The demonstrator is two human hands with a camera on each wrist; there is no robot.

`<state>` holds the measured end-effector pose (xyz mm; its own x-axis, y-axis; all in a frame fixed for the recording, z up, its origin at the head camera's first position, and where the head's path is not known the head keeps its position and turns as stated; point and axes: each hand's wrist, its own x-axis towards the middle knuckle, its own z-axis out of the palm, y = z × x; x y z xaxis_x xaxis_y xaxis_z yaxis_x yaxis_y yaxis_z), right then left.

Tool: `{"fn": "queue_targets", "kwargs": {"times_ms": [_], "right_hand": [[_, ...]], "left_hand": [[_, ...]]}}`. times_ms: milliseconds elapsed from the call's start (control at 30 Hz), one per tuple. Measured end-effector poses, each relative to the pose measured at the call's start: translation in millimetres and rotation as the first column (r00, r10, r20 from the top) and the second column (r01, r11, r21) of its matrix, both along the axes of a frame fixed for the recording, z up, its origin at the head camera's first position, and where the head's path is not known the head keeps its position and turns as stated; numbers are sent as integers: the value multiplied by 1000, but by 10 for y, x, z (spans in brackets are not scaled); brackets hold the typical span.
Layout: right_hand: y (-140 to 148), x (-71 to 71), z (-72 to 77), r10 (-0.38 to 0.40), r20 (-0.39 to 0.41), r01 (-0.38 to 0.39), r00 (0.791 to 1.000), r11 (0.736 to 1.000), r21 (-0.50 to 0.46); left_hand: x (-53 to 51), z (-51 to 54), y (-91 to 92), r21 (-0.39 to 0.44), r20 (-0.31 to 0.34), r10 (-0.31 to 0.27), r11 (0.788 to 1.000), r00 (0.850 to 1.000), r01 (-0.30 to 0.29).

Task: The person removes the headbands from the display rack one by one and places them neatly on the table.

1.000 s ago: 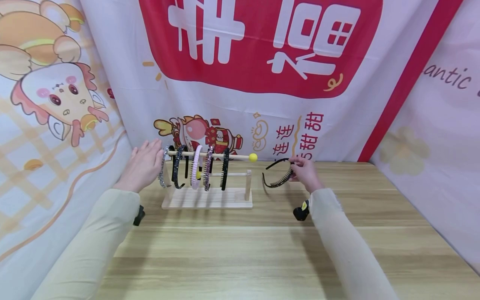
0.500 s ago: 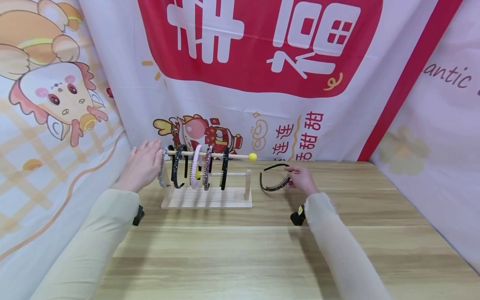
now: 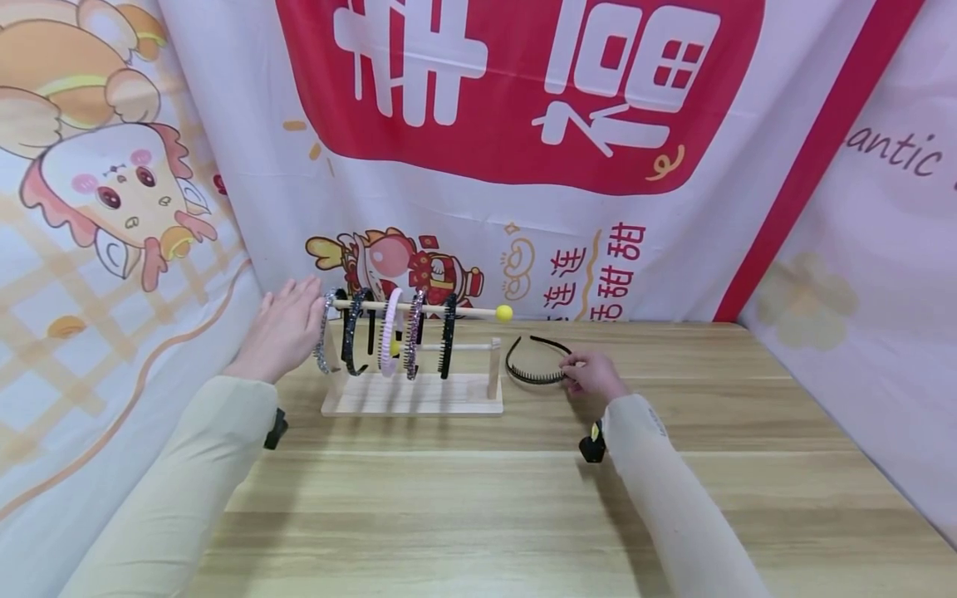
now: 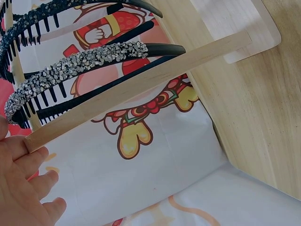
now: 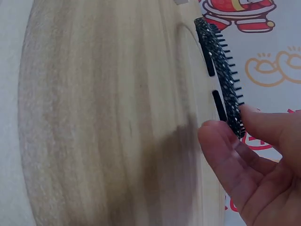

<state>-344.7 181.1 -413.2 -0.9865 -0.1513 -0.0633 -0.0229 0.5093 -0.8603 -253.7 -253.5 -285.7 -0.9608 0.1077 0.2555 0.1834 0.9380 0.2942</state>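
Note:
My right hand (image 3: 594, 375) pinches one end of the curve of a black toothed headband (image 3: 534, 379) between thumb and fingers, just right of the wooden rack. In the right wrist view this headband (image 5: 229, 84) shows a dark glittery outer face and a row of teeth. At the rack's left end, my left hand (image 3: 282, 330) stretches out its fingers. The left wrist view has its fingertips against the end of the wooden upright (image 4: 141, 87), beside a silver rhinestone headband (image 4: 75, 68). The thumb is mostly cut off there.
Several headbands, including a pink one (image 3: 389, 336) and a black one (image 3: 448, 336), hang on the rack's upper rod (image 3: 474, 312), tipped by a yellow ball (image 3: 504, 313). A lower rod and flat base (image 3: 411, 400) sit beneath. Printed cloth (image 3: 463, 199) hangs behind the table (image 3: 463, 507).
The right hand has lowered and come slightly left toward the rack, tilting the black headband so its opening faces the back. The left hand and rack have stayed in place.

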Motion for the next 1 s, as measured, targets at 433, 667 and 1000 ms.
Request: {"fn": "queue_targets", "kwargs": {"times_ms": [433, 667, 1000], "right_hand": [[-1, -8, -128, 24, 80, -28, 997, 999, 46], [4, -32, -179, 1, 105, -8, 994, 998, 62], [37, -91, -100, 34, 87, -38, 996, 999, 36]], "left_hand": [[2, -14, -2, -2, -6, -1, 1000, 1000, 1], [0, -14, -3, 2, -6, -4, 1000, 1000, 4], [-9, -10, -3, -1, -1, -2, 1000, 1000, 2]]}}
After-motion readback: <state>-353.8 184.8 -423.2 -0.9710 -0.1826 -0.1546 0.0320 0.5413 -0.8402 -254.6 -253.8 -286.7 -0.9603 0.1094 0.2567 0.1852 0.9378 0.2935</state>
